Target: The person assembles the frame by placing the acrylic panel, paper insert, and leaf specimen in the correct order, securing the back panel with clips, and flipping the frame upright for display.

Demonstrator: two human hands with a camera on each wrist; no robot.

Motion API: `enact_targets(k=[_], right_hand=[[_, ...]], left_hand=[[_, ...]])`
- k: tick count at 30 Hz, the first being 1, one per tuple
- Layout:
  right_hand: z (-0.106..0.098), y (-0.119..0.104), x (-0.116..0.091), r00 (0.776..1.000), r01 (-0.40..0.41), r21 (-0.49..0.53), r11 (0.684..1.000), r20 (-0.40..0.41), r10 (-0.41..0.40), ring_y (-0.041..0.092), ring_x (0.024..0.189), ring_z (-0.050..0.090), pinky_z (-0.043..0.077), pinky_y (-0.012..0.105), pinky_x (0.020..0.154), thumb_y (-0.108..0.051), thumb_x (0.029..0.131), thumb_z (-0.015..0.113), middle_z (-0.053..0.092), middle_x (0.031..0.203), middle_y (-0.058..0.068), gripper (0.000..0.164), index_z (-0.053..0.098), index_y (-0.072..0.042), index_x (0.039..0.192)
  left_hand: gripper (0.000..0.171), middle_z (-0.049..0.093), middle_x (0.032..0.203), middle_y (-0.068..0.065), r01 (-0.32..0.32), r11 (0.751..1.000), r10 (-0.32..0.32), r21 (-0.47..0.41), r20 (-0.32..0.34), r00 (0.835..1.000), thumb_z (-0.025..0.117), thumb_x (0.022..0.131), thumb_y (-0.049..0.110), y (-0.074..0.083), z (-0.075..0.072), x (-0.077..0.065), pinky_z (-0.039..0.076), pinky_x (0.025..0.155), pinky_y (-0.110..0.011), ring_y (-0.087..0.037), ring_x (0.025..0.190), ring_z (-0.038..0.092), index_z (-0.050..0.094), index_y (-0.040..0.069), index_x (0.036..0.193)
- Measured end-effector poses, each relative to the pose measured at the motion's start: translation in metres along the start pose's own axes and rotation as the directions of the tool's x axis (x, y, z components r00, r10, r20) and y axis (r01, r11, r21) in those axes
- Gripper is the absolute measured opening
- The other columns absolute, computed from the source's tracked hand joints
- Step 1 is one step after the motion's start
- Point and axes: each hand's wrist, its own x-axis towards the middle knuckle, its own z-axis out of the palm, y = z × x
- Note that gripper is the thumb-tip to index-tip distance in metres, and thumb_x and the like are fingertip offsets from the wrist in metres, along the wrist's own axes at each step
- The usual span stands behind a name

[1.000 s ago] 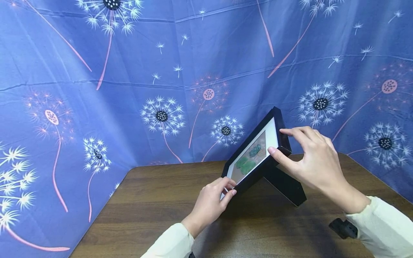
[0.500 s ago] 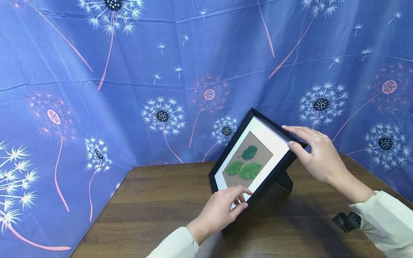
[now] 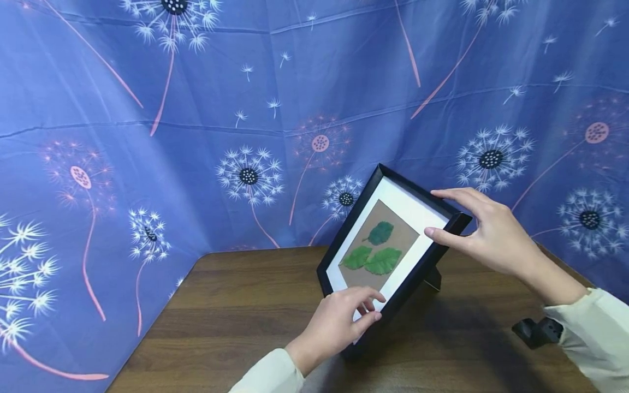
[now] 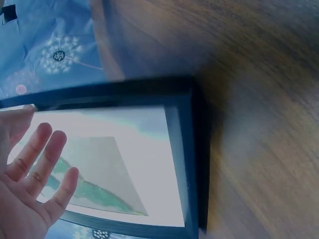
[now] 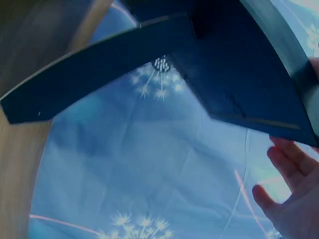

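Note:
A black picture frame [image 3: 352, 218] leans back at a slant on the table, one corner pointing down toward me. Inside its white mat [image 3: 405, 202] are several green leaves [image 3: 383, 261] on a brown backing. My right hand [image 3: 496, 232] grips the upper right corner, thumb on the front and fingers along the top edge. Low on the right side, my left hand [image 3: 334, 322] holds the edge between thumb and index finger; in the left wrist view the other fingers [image 4: 52, 149] stand off the glass. The black stand leg [image 5: 99, 69] sticks out behind, mostly hidden in the head view.
A brown wooden table [image 3: 221, 316] lies beneath the frame. Blue cloth [image 3: 196, 180] with a dandelion print hangs behind and at the sides. A small black device [image 3: 538, 332] sits at my right sleeve [image 3: 589, 322].
The frame has turned so its front faces me more, its top corner swinging left and the stand leg going behind it. Both hands have shifted slightly right with it.

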Motion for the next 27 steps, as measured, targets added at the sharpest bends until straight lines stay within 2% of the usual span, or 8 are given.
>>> enact_targets(k=[5,7,9,12,18,21,24,27], right_hand=[[-0.008,0.013,0.004,0.992,-0.051,0.062,0.997,0.114,0.044,0.051,0.141,0.035,0.03,0.078,0.096,-0.035,0.088,0.081,0.045,0.154,0.017,0.07,0.051,-0.026,0.15],[-0.011,0.019,0.004,0.986,-0.084,0.106,0.991,0.152,0.067,0.05,0.145,0.029,0.026,0.08,0.097,-0.034,0.09,0.079,0.04,0.158,0.016,0.069,0.049,-0.031,0.151],[-0.013,0.024,0.005,0.98,-0.111,0.146,0.983,0.178,0.084,0.048,0.147,0.025,0.023,0.081,0.099,-0.033,0.091,0.078,0.037,0.16,0.013,0.067,0.048,-0.034,0.151],[-0.016,0.029,0.007,0.972,-0.13,0.197,0.972,0.219,0.086,0.047,0.149,0.02,0.021,0.081,0.1,-0.03,0.094,0.075,0.031,0.163,0.01,0.065,0.047,-0.034,0.152],[-0.016,0.039,0.016,0.962,-0.129,0.273,0.953,0.266,0.054,0.043,0.151,0.018,0.019,0.081,0.103,-0.022,0.095,0.072,0.03,0.164,0.009,0.062,0.048,-0.03,0.152],[-0.015,0.042,0.02,0.96,-0.123,0.298,0.947,0.278,0.038,0.042,0.151,0.019,0.02,0.079,0.104,-0.018,0.095,0.072,0.031,0.164,0.011,0.062,0.049,-0.028,0.152],[-0.014,0.044,0.023,0.958,-0.12,0.307,0.944,0.285,0.029,0.041,0.15,0.021,0.023,0.077,0.103,-0.016,0.096,0.071,0.033,0.163,0.011,0.061,0.049,-0.026,0.152],[-0.014,0.045,0.025,0.956,-0.119,0.306,0.945,0.293,0.025,0.041,0.148,0.024,0.029,0.073,0.101,-0.015,0.097,0.069,0.034,0.162,0.009,0.06,0.048,-0.026,0.152]], left_hand=[[0.017,0.074,0.093,0.008,0.077,0.996,-0.08,-0.044,-0.07,0.994,0.07,0.098,0.018,-0.013,-0.004,-0.003,0.051,0.072,-0.018,0.002,0.082,0.064,0.072,0.017,0.115],[0.015,0.074,0.093,0.006,0.126,0.99,-0.132,-0.057,-0.106,0.986,0.069,0.099,0.017,-0.02,-0.006,-0.002,0.052,0.071,-0.021,-0.001,0.082,0.065,0.072,0.016,0.113],[0.013,0.074,0.093,0.006,0.184,0.981,-0.192,-0.061,-0.152,0.97,0.067,0.099,0.017,-0.027,-0.007,-0.001,0.052,0.069,-0.024,-0.005,0.083,0.065,0.073,0.015,0.111],[0.013,0.072,0.094,0.004,0.283,0.957,-0.291,-0.066,-0.226,0.93,0.066,0.1,0.017,-0.039,-0.007,-0.002,0.052,0.067,-0.026,-0.009,0.083,0.066,0.073,0.014,0.111],[0.017,0.071,0.097,-0.002,0.415,0.906,-0.415,-0.087,-0.378,0.827,0.063,0.101,0.013,-0.063,-0.005,-0.004,0.053,0.069,-0.035,-0.018,0.084,0.067,0.071,0.012,0.115],[0.022,0.072,0.104,-0.008,0.448,0.886,-0.455,-0.116,-0.399,0.796,0.061,0.101,0.01,-0.073,-0.004,-0.005,0.055,0.076,-0.044,-0.025,0.092,0.069,0.07,0.008,0.121],[0.028,0.072,0.115,-0.016,0.467,0.873,-0.484,-0.142,-0.373,0.792,0.059,0.101,0.008,-0.081,-0.003,-0.006,0.055,0.085,-0.051,-0.033,0.102,0.07,0.067,0.005,0.128],[0.034,0.069,0.125,-0.019,0.473,0.867,-0.497,-0.157,-0.329,0.803,0.057,0.102,0.006,-0.087,-0.003,-0.006,0.052,0.093,-0.055,-0.038,0.113,0.067,0.064,0.004,0.135]])
